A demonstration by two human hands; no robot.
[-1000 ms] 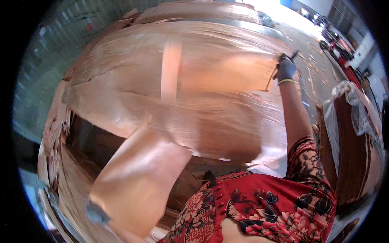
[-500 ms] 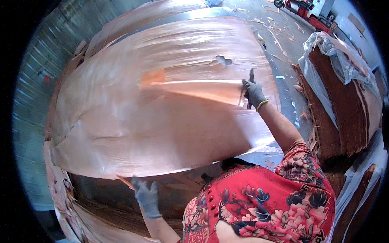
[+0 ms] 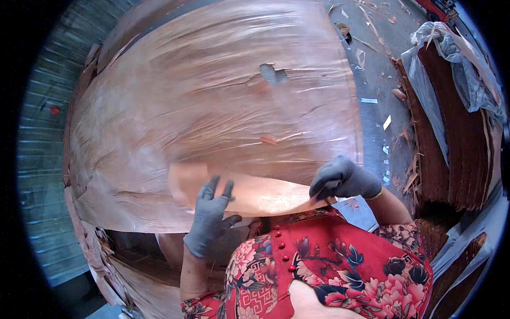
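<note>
A large sheet of pinkish-brown wood veneer (image 3: 212, 106) lies spread before me, wrinkled, with a ragged hole (image 3: 273, 74) in its far part. Close to my body, a narrower, lighter strip of veneer (image 3: 255, 194) stretches over the sheet's near edge. My right hand (image 3: 345, 179), in a grey glove, is closed on the strip's right end; its fingertips are partly hidden. My left hand (image 3: 208, 220), gloved too, has its fingers spread beside the strip's left part and grips nothing. A small veneer scrap (image 3: 269, 140) rests on the sheet.
To the right stands a stack of brown veneer sheets (image 3: 451, 138), partly draped with clear plastic (image 3: 467, 69). Scraps litter the grey floor (image 3: 372, 69). A corrugated wall (image 3: 58, 154) rises at the left. Beneath the near edge lie more veneer layers (image 3: 143, 266).
My right hand has drawn the strip toward my body; the dark tool seen in it earlier no longer shows. My left hand has moved up and right, without the sliver near its fingers.
</note>
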